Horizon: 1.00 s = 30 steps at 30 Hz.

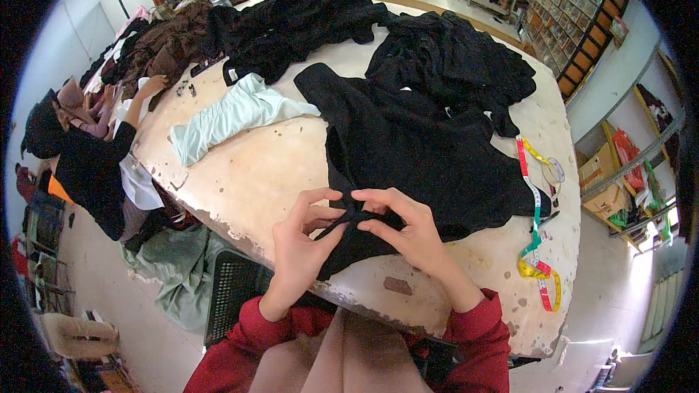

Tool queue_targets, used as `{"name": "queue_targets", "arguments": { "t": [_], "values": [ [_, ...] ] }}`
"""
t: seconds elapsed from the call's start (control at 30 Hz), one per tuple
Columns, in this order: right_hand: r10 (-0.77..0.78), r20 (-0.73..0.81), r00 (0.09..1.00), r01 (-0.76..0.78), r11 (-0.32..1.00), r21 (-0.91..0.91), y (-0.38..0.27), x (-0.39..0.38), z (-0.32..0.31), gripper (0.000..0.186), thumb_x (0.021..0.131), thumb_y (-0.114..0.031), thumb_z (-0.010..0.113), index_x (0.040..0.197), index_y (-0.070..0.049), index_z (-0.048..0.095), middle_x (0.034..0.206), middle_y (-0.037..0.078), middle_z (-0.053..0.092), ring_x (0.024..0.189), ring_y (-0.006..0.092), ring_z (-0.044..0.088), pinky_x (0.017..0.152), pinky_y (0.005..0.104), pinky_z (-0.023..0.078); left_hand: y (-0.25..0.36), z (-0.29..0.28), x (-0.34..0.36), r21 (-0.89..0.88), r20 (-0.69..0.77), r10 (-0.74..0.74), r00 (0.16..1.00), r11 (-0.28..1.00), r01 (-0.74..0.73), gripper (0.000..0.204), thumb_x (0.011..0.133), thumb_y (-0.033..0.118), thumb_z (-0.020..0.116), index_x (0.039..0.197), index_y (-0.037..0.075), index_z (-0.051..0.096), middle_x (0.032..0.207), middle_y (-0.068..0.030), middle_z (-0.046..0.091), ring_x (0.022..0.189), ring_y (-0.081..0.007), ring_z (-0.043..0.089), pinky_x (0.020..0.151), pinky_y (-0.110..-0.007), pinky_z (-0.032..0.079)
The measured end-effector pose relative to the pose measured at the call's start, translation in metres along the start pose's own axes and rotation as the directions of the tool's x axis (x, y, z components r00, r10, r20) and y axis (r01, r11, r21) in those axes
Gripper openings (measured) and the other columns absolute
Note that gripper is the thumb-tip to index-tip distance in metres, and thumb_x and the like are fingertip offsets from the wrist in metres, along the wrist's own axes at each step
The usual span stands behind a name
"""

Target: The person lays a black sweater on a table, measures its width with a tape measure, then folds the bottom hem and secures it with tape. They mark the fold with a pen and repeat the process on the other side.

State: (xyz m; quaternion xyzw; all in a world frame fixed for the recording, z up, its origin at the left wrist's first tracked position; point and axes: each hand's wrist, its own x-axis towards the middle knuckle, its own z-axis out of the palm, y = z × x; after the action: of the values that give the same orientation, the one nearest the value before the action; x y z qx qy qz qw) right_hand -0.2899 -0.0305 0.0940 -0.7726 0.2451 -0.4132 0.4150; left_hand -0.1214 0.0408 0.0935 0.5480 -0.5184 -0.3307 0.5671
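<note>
Left hand (302,229) and right hand (402,227) both pinching the near edge of the black garment (415,153). Tape measure (537,211) (multicoloured, twisted) right on the table (255,182).

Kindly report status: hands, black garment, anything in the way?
Left hand and right hand pinching black garment. Garment lies across table. Measuring tape to the right, clear of hands.

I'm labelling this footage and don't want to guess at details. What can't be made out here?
- Head view: the bit of black garment pinched by the left hand and right hand; the fingers partly cover it.
- Head view: the fine markings on the measuring tape; too small.
- Head view: the upper ends of the red sleeves; cut off by the lower edge.
</note>
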Motion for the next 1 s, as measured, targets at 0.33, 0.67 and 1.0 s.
{"name": "queue_targets", "arguments": {
  "t": [0.33,0.67,1.0],
  "values": [
    [-0.077,-0.014,0.997,0.075,0.987,-0.143,0.018,0.004,-0.018,0.024,0.074,0.003,0.073,0.096,-0.004,0.065,0.094,0.008,0.059,0.09,0.0215,0.062,0.08,0.0313,0.049,-0.009,-0.002,-0.007,0.181,0.14,0.206,0.969,0.956,-0.229,0.022,0.081,-0.003,0.07,0.099,-0.001,0.057,0.106,-0.0148,0.065,0.097,-0.0195,0.065,0.088,-0.031,0.05],
    [-0.005,0.079,0.997,0.008,0.999,-0.042,0.027,0.004,-0.049,0.028,0.064,0.015,0.065,0.087,-0.001,0.063,0.094,0.009,0.066,0.091,0.0199,0.065,0.083,0.0298,0.051,-0.031,0.0,-0.037,0.357,-0.044,0.39,0.92,0.866,-0.35,0.025,0.066,-0.007,0.08,0.078,0.001,0.059,0.11,-0.0199,0.065,0.098,-0.0265,0.066,0.076,-0.031,0.054],
    [0.02,0.073,0.997,-0.018,0.999,-0.031,0.03,0.005,-0.053,0.026,0.065,0.014,0.066,0.086,-0.002,0.061,0.091,0.006,0.065,0.09,0.0191,0.064,0.081,0.0295,0.05,-0.04,0.014,-0.04,-0.174,-0.223,0.152,0.963,0.966,-0.193,0.05,0.069,-0.019,0.07,0.1,0.003,0.038,0.093,-0.0203,0.066,0.092,-0.0254,0.067,0.078,-0.039,0.062]
  ]
}}
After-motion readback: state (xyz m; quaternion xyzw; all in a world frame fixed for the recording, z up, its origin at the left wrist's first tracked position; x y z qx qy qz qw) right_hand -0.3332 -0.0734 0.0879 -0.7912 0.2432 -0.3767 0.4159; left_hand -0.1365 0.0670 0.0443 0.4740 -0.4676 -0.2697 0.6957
